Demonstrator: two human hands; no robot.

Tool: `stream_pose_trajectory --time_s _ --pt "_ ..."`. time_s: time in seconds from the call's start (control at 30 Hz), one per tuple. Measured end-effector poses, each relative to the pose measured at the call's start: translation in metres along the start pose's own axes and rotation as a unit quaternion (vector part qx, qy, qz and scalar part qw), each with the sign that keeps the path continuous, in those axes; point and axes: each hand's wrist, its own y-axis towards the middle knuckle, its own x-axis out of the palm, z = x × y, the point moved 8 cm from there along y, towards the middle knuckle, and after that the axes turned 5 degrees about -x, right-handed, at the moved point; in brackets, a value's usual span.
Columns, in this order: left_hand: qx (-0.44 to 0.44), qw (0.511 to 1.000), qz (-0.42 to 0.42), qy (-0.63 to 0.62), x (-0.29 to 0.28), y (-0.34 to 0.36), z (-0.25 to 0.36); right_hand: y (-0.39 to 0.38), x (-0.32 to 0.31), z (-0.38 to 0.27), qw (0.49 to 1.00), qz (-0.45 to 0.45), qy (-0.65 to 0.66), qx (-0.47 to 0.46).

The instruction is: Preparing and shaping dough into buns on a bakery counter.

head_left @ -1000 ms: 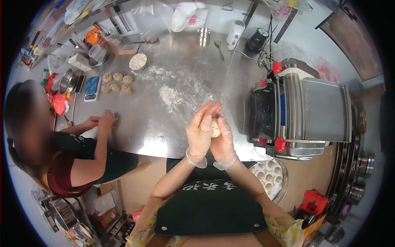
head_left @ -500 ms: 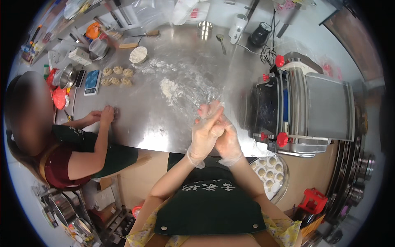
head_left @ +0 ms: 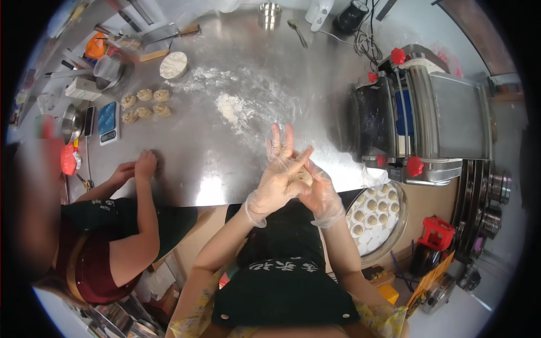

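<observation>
My two hands, both in clear plastic gloves, meet above the near edge of the steel table. Between them sits a small pale piece of dough [head_left: 304, 178], partly hidden by fingers. My left hand [head_left: 274, 183] presses the dough with its thumb, while two of its fingers stretch up and away. My right hand [head_left: 322, 194] cups the dough from the other side, its fingers curled round it and partly covered. Beyond my hands, a heap of loose flour [head_left: 230, 108] lies on the table [head_left: 186, 135].
At left, a person [head_left: 127, 236] works with both hands at the table edge. Several dough pieces [head_left: 145, 94] lie near a blue-topped scale [head_left: 107, 121] and a bowl of flour [head_left: 173, 66]. A roller machine [head_left: 414, 112] stands right; below it, a round tray [head_left: 389, 239] holds small dough balls.
The view has shifted, so the table's things sit higher and further out. My left fingers have spread upward, and the dough between my hands now shows.
</observation>
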Motion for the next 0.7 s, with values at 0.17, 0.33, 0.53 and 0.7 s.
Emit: stream_pose_trajectory --time_s 0.17,0.33,0.53,0.7 --pt "-0.128 0.954 -0.035 -0.268 0.029 -0.026 -0.064 -0.001 -0.043 0.037 0.996 0.072 0.028 -0.052" --pt "-0.251 0.956 -0.005 -0.154 0.054 -0.076 -0.154 -0.022 -0.112 0.072 0.926 0.314 -0.088 -0.189" --pt "-0.153 0.985 0.04 -0.071 0.016 -0.059 -0.177 0.029 -0.098 0.012 0.474 0.194 -0.829 -0.225" --pt "-0.15 0.98 0.046 -0.123 0.03 -0.05 -0.191 0.063 -0.139 0.033 0.297 0.198 -0.927 -0.116"
